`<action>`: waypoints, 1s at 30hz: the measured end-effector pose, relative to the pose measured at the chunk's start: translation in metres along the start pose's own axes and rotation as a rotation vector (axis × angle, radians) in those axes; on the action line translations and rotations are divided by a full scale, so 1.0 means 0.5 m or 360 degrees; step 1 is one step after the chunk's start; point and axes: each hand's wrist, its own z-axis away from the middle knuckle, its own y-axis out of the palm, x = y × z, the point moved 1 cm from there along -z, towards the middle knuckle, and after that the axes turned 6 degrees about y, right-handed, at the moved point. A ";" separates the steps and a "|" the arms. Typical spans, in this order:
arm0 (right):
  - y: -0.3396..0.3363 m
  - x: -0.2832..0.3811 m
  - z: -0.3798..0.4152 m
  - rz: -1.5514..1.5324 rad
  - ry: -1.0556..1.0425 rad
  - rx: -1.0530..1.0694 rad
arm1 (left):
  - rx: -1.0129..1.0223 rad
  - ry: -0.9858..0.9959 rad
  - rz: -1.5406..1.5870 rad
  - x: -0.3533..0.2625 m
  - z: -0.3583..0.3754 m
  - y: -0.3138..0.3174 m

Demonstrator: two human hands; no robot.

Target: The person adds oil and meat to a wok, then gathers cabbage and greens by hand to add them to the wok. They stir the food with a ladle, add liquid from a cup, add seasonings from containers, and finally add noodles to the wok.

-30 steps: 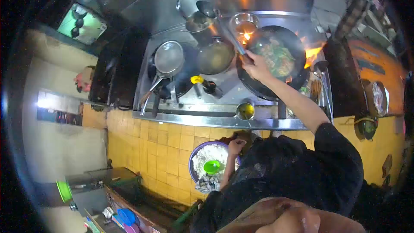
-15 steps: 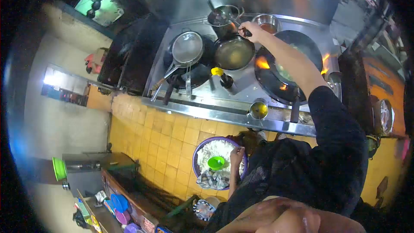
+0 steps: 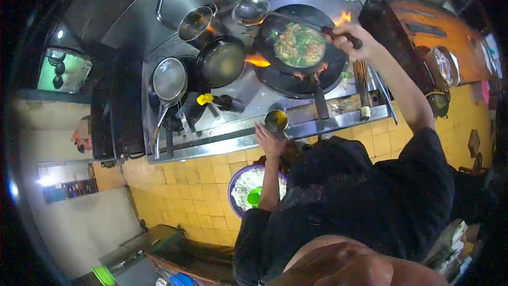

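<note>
Black is the wok [image 3: 272,79] in the right half of the steel stove [image 3: 254,95], and inside it we see a mix of green and orange pieces [image 3: 299,45]. A flame [image 3: 257,61] burns at its left edge. We see the right hand [image 3: 362,35] closed around the dark handle of a ladle [image 3: 295,20]; its shaft crosses above the wok, and its head is at a small metal bowl [image 3: 243,17]. The left hand [image 3: 271,142] is at a metal cup [image 3: 277,121] with yellow content, near the front edge; its fingers are partly extended, but we cannot tell if they grip.
</note>
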 end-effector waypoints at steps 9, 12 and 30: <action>-0.115 -0.231 0.164 0.1098 -0.0347 -0.0916 | -0.0046 -0.0154 0.0124 -0.033 -0.039 0.007; -0.142 -0.264 0.187 0.0954 -0.0456 -0.0873 | -0.0238 -0.0093 0.0181 0.040 -0.018 0.056; -0.197 -0.285 0.270 -0.0046 -0.0345 -0.0636 | 0.0053 -0.0249 0.0590 0.061 -0.217 -0.078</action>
